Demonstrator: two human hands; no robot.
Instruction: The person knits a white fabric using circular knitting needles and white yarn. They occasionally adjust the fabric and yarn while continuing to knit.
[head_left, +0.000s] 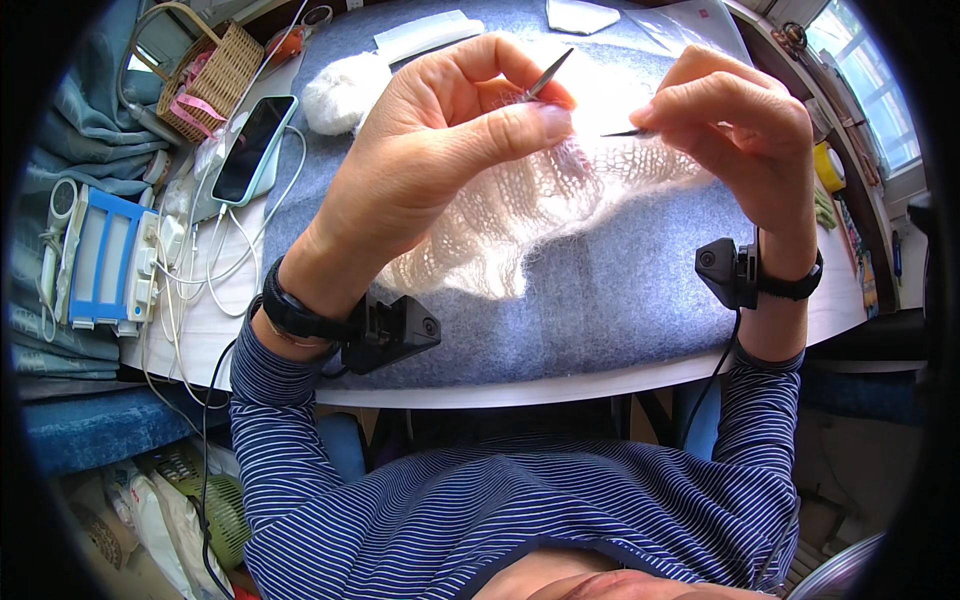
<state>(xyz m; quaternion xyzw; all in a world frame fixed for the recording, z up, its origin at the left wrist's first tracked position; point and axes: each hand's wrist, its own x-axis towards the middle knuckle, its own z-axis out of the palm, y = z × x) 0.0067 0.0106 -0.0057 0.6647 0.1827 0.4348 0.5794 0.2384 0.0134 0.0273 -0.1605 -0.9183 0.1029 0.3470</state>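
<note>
My left hand (420, 150) pinches a dark metal knitting needle (551, 73) between thumb and forefinger, its tip pointing up and right. Under that hand hangs a fuzzy white openwork knitted piece (465, 240), with a pinkish strip near the needle. My right hand (739, 127) grips a second needle (624, 134), whose thin tip points left towards my left thumb. The two tips are apart. Glare washes out the knitting between my hands, so single stitches there are hard to make out. A fluffy white yarn ball (346, 91) sits left of the piece.
A blue-grey felt mat (600, 315) covers much of the table. To the left are a phone (255, 150) with cables, a blue-and-white rack (112, 255) and a wicker basket (217, 75). Yellow tape (829, 166) stands at right. Wrist-worn cameras (397, 334) have trailing black cords.
</note>
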